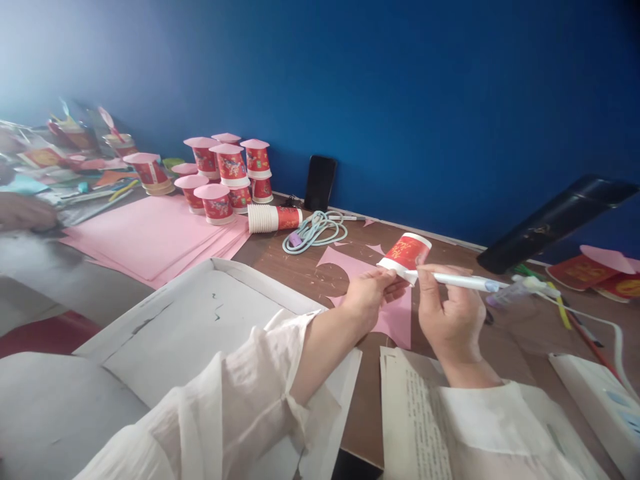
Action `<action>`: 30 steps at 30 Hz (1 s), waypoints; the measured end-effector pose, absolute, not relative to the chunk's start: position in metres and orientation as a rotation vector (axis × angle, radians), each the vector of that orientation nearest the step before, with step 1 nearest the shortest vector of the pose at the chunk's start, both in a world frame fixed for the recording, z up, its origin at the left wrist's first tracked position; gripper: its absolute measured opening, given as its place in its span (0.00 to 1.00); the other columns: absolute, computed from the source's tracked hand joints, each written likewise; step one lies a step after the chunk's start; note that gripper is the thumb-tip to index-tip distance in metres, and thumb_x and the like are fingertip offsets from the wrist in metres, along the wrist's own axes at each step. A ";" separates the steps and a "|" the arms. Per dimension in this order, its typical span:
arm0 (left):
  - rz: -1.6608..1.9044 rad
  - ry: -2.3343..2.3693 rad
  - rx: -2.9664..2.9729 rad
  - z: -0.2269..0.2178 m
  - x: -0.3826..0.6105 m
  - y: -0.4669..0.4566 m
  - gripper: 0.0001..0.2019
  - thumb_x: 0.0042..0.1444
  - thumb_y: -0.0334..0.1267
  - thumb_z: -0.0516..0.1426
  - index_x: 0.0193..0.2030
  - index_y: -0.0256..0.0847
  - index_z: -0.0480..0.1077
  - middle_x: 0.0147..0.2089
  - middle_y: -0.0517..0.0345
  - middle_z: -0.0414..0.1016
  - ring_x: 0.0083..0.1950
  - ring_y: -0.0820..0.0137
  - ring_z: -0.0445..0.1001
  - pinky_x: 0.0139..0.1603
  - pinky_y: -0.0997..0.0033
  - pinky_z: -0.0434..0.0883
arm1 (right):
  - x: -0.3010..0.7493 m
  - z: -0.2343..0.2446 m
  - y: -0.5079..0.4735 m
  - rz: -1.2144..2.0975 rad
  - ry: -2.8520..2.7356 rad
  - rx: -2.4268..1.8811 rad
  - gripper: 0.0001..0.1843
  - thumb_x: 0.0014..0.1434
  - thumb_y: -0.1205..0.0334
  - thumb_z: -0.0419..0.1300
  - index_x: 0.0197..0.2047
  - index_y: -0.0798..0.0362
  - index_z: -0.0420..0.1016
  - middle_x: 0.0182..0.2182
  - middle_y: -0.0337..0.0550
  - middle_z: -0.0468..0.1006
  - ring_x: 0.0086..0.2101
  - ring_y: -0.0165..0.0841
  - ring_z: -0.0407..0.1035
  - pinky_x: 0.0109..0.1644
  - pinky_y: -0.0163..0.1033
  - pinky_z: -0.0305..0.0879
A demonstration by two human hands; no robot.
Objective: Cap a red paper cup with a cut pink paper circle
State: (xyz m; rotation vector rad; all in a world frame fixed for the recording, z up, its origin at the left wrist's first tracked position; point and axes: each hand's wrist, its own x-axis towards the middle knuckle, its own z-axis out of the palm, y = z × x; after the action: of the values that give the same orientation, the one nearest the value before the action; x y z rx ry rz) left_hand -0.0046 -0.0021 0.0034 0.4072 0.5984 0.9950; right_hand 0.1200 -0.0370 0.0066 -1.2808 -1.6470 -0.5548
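My left hand (369,291) is closed on the rim of a red and white paper cup (407,255), holding it tilted above the brown table. My right hand (449,313) grips a white pen-like tool (463,281) whose tip touches the cup's rim. Under both hands lies a pink paper sheet (395,319) with a round piece cut out of it. Both arms wear white sleeves.
Several red cups with pink lids (227,175) stand at the back, beside a lying stack of cups (273,217). Pink paper sheets (145,235), a white tray (200,320), a coiled cable (313,231), a phone (320,181) and printed pages (415,413) surround me. Another person's hand (25,212) is at far left.
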 end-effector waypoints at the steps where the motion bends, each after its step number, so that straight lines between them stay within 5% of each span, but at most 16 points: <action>1: 0.996 0.599 0.410 0.003 -0.004 -0.002 0.07 0.60 0.27 0.58 0.31 0.30 0.76 0.31 0.49 0.78 0.33 0.71 0.77 0.55 0.62 0.70 | 0.120 0.006 -0.037 -0.562 -1.638 -1.284 0.05 0.64 0.64 0.59 0.39 0.54 0.77 0.36 0.49 0.82 0.40 0.41 0.76 0.48 0.46 0.70; 30: 0.991 0.667 0.392 0.007 -0.004 -0.002 0.07 0.59 0.27 0.57 0.32 0.29 0.76 0.33 0.45 0.80 0.35 0.68 0.79 0.50 0.64 0.73 | 0.125 -0.002 -0.035 -0.621 -1.549 -1.341 0.09 0.66 0.60 0.56 0.37 0.53 0.75 0.35 0.50 0.82 0.38 0.42 0.76 0.45 0.48 0.69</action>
State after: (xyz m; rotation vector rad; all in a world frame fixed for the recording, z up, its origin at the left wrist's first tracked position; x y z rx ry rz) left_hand -0.0044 -0.0018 0.0072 0.3916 0.6668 0.9912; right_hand 0.1255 -0.0346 -0.0018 -1.3412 -1.5491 -0.6205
